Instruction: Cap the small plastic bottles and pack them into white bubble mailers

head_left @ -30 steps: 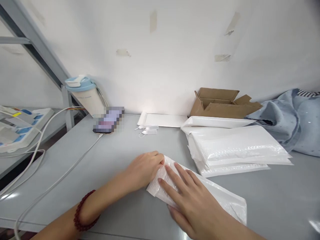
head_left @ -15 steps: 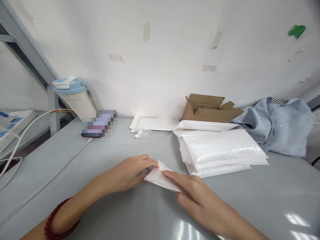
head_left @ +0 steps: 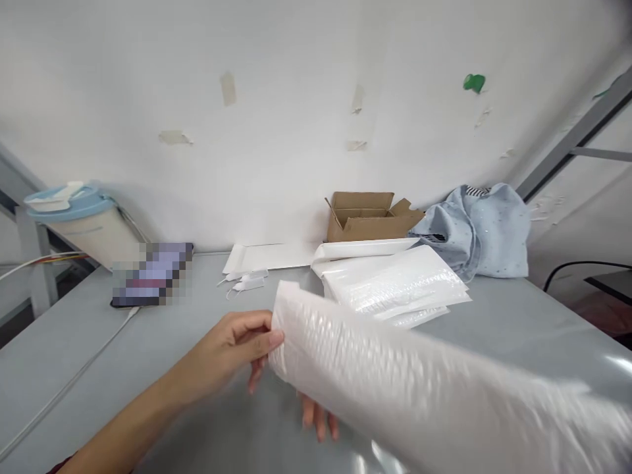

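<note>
A long white bubble mailer stretches from the middle of the view to the lower right corner, raised above the table and blurred at its far end. My left hand pinches its left end, thumb on the near face. Below the mailer, fingertips of my right hand show; the rest of that hand is hidden behind it, so its grip is unclear. Behind lies a stack of white bubble mailers. Small white tags with loops rest left of the stack, beside a flat white mailer.
An open cardboard box stands against the wall, with light blue cloth to its right. At left are a phone on a white charging cable and a cup with a blue lid.
The small folded white piece between my hands is now a long bubble mailer spread out to the right. My right hand has gone beneath it. The view has turned right.
</note>
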Demonstrator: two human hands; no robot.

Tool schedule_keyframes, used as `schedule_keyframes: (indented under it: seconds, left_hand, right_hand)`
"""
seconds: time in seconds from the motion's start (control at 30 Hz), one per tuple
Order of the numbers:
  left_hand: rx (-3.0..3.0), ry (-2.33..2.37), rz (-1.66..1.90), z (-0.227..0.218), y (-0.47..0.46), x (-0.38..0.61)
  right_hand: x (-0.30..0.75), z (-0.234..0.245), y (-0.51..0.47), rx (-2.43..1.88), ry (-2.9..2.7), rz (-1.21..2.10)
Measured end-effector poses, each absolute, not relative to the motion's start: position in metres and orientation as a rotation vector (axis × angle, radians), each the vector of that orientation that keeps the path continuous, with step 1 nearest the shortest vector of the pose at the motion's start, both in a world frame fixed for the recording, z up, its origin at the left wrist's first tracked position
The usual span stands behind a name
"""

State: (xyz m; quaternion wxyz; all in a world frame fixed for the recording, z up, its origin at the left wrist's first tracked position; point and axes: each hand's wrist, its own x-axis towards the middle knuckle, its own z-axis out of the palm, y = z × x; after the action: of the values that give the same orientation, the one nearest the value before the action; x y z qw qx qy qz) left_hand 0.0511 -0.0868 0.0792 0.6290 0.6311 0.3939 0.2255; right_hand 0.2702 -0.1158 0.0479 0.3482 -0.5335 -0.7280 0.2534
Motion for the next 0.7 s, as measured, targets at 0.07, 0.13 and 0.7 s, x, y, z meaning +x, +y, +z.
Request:
schedule_keyframes:
  seconds: [0.07, 0.13, 0.7]
  left_hand:
    - [1.308, 0.936, 0.635, 0.08, -0.083, 0.067]
    - [1.214, 0.94, 0.704, 0.079, -0.076, 0.087]
    - [2.153, 1.47, 0.502, 0.074, 0.012, 0.082]
  right_hand:
    - [0.267, 0.043, -0.116, -1.289, -1.958, 1.029]
    - [0.262, 0.038, -0.117, -1.125, -1.844, 1.704]
    - [0.258, 0.032, -0.118, -0.929, -1.343, 2.352]
